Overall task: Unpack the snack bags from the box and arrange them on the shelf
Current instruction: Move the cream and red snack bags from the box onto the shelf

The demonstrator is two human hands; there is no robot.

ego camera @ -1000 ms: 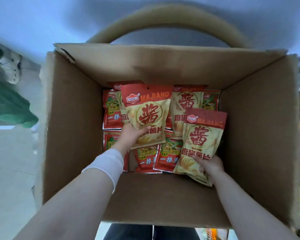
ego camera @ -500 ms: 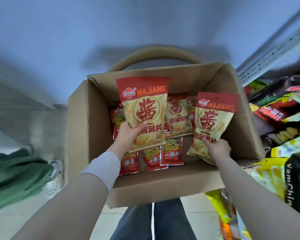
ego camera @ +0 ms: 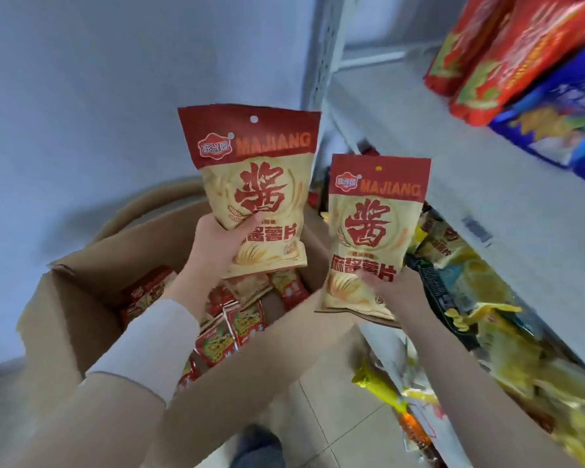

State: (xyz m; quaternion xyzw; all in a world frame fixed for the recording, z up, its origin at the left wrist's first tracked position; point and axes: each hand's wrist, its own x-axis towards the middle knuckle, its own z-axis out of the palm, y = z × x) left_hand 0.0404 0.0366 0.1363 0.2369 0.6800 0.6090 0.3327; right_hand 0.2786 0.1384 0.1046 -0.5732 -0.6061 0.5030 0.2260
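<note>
My left hand [ego camera: 217,246] grips the lower part of a red-and-cream MAJIANG chip bag [ego camera: 255,184], held upright above the open cardboard box [ego camera: 71,298]. My right hand [ego camera: 394,288] grips the bottom of a second identical chip bag [ego camera: 374,228], held upright just right of the box, in front of the shelf. Inside the box lie several small red snack packets [ego camera: 233,329]. The white metal shelf board [ego camera: 453,170] runs along the right.
Red bags [ego camera: 507,52] and a blue bag [ego camera: 561,116] stand on the upper shelf board. Yellow and dark snack bags [ego camera: 470,298] crowd the level below, with more packets [ego camera: 402,400] near the tiled floor. A pale wall is behind the box.
Both hands have lifted their chip bags up out of the box and carried them right toward the shelf. My view has swung right, bringing the shelf boards into sight.
</note>
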